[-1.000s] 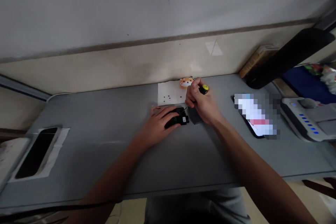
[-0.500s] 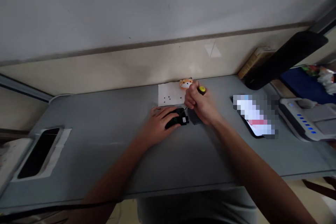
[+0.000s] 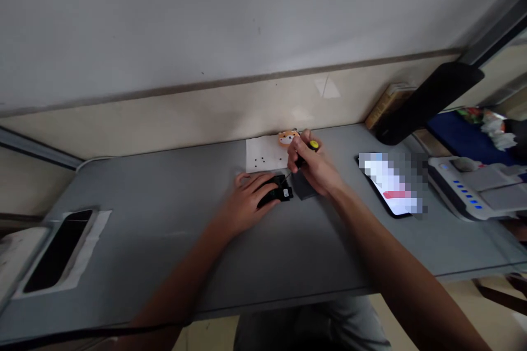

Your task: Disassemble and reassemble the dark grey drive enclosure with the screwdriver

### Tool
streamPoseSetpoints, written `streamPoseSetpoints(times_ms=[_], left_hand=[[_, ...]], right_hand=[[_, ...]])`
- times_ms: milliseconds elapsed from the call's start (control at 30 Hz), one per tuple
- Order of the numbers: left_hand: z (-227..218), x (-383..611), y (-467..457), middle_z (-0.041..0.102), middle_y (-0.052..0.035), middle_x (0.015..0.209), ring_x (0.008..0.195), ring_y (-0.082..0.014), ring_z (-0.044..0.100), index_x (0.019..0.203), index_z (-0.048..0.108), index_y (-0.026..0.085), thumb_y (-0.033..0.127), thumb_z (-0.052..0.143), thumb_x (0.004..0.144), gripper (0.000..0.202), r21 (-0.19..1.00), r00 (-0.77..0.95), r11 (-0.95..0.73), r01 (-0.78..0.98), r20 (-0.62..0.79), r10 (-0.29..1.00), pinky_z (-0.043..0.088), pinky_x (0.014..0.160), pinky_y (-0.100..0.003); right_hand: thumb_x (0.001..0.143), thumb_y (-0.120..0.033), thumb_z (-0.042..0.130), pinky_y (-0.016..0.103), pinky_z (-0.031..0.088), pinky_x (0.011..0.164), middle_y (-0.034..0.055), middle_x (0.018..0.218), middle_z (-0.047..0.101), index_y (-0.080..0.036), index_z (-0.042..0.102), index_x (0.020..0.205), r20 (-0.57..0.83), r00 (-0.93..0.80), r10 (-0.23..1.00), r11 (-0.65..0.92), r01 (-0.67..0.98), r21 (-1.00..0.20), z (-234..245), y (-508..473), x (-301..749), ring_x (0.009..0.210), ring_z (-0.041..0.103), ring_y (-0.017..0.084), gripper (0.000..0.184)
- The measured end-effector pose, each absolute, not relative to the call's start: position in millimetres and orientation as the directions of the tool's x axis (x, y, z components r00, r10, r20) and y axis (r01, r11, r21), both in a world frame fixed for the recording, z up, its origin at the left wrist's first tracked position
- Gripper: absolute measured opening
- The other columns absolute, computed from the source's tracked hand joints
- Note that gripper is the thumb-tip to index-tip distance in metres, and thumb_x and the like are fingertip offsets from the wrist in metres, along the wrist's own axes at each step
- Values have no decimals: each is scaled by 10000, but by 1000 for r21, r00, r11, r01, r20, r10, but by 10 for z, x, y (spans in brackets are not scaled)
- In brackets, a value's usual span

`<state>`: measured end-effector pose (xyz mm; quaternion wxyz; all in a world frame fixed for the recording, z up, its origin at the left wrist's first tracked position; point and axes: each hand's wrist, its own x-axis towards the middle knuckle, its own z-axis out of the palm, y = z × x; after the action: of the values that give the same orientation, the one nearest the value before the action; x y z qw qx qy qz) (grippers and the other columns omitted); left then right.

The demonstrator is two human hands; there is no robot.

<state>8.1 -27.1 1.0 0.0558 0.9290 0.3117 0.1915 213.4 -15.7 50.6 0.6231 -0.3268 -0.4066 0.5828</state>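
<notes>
My left hand [image 3: 250, 202] is closed around a small black device [image 3: 285, 193] with a white label, pressing it to the grey desk. My right hand [image 3: 307, 156] grips a screwdriver [image 3: 313, 145] with a yellow-ended dark handle. Its thin shaft slants down to the device's top; whether the tip sits in a screw I cannot make out. Beside the device, partly under my right hand, lies a dark flat piece [image 3: 302, 186]. Behind them is a white paper [image 3: 259, 151] with several tiny dark bits, perhaps screws, on it. An orange-and-white animal-face item [image 3: 287, 137] sits at the paper's far edge.
A phone with a lit screen [image 3: 389, 186] lies to the right, near a white device with blue lights [image 3: 469, 192]. A black cylinder [image 3: 432, 101] leans by a book [image 3: 387, 104]. At the left, a dark-screened phone [image 3: 60, 252] rests on paper.
The view has shifted slightly, so the whole scene sits a little differently in the picture. Both hands keep their holds, and the screwdriver stays at the black device.
</notes>
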Motion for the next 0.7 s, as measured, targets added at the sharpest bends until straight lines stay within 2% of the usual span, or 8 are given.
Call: streamPoseSetpoints(times_ms=[100,167,233,333,433,567,633,700], left_hand=[[3,79,-268,676,-107,1381,1253,-267,638,1223,679,235,444,439,1080,349,215,733,-796,566,311,605,418,1110,-508],[-3,75,-265,673,-109,1388,1256,-268,635,1235,685,243,444,442,1079,351,198,737,-798,569,308,601,416,1113,-504],[-8,69,-262,663,-111,1406,1265,-273,629,1259,682,252,443,435,1082,359,180,742,-803,568,311,594,415,1111,-513],[-10,61,-259,654,-111,1422,1275,-279,622,1266,683,259,444,418,1086,370,161,751,-813,560,317,580,419,1104,-523],[-9,61,-261,658,-107,1417,1277,-277,620,1259,686,260,448,418,1085,370,166,750,-810,563,310,585,419,1107,-518],[-4,68,-266,655,-94,1424,1288,-274,612,1269,669,252,465,427,1080,374,205,736,-792,575,294,610,416,1117,-506],[-6,70,-265,656,-93,1420,1288,-270,611,1277,661,250,480,437,1074,379,228,726,-779,584,283,627,415,1122,-500],[-12,68,-263,658,-93,1415,1289,-267,610,1272,663,254,483,440,1073,376,236,718,-771,591,282,636,410,1128,-499]], right_hand=[[807,-626,761,248,315,458,-97,602,345,-263,375,752,169,17,985,161,-415,-895,490,-140,2104,490,296,84,533],[864,-713,632,268,356,493,-66,640,376,-263,480,800,179,20,984,169,-441,-882,499,-138,2086,529,350,105,479],[903,-719,560,295,416,558,-27,710,453,-261,580,870,171,-3,985,150,-466,-872,521,-149,2081,595,447,128,459],[838,-607,729,305,478,680,1,850,549,-253,628,860,162,-25,987,131,-476,-870,547,-181,2097,727,557,135,369],[708,-545,876,291,486,698,-21,878,567,-241,535,767,148,-21,989,119,-492,-863,537,-203,2113,739,595,117,461],[752,-580,835,261,355,504,-86,662,442,-250,403,740,182,-8,983,164,-393,-905,496,-187,2089,486,401,68,545],[784,-654,770,261,300,473,-88,621,381,-254,432,754,203,8,979,189,-408,-893,496,-174,2064,480,334,76,524],[831,-741,652,273,333,493,-62,639,396,-255,516,794,187,2,982,166,-466,-869,516,-169,2045,519,354,98,506]])
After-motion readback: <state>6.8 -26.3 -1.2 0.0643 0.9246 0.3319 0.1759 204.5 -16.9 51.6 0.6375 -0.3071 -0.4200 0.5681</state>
